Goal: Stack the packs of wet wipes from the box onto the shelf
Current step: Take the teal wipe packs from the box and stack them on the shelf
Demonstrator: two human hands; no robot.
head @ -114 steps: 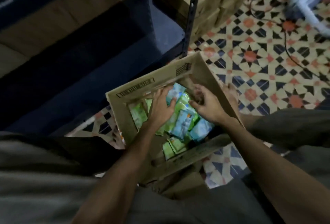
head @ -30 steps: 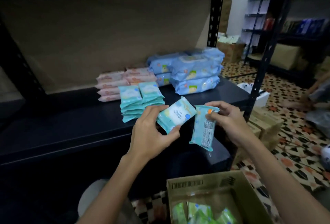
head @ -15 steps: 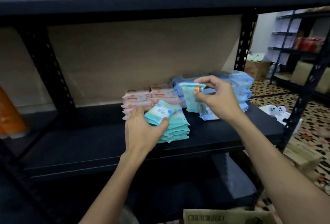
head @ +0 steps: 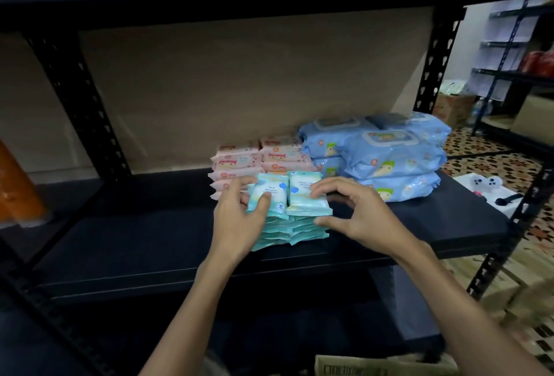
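Note:
Two stacks of small teal wet wipe packs (head: pixel 287 230) stand side by side on the black shelf board (head: pixel 150 243). My left hand (head: pixel 236 222) holds the top left teal pack (head: pixel 269 195), thumb on its face and fingers along its left side. The top right teal pack (head: pixel 305 197) lies flat on its stack. My right hand (head: pixel 356 213) touches that pack's right edge with its fingertips, while the thumb sits lower, at the stack's front. Only the rim of the cardboard box (head: pixel 359 368) shows at the bottom edge.
Pink wipe packs (head: pixel 236 162) are stacked behind the teal ones, and large blue packs (head: pixel 389 153) are piled to their right. An orange object (head: pixel 18 189) stands far left. A black shelf post (head: pixel 434 60) rises at the right, with tiled floor and further shelving beyond.
Both hands carried a teal pack each from the box up to the shelf. The two packs now sit on top of the teal stacks, and the right hand has loosened off its pack.

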